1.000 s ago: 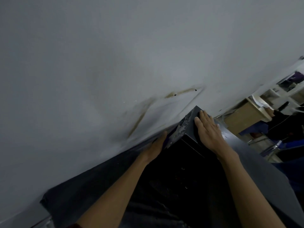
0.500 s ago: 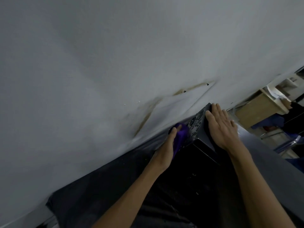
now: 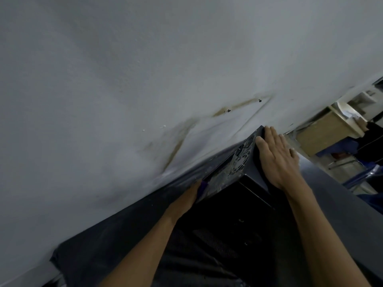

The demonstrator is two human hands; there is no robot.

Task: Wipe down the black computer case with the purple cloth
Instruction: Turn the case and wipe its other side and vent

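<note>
The black computer case point(image 3: 232, 214) stands on a dark table against the wall, its rear panel with fan grille point(image 3: 238, 162) facing the wall. My left hand point(image 3: 186, 200) presses the purple cloth point(image 3: 203, 185) against the lower part of that rear panel; only a sliver of cloth shows past my fingers. My right hand point(image 3: 277, 158) lies flat, fingers together, on the case's right side near its top rear corner, steadying it.
A grey-white wall point(image 3: 145, 79) with brown stains point(image 3: 178, 146) rises close behind the case. The dark table point(image 3: 116, 230) runs along it. At the far right are a wooden box point(image 3: 323, 135), blue chairs point(image 3: 364, 175) and another person's dark sleeve point(image 3: 373, 137).
My left hand with the cloth has slid down the rear panel, so less purple shows. My right hand stays on the case side. The camera view shifted slightly.
</note>
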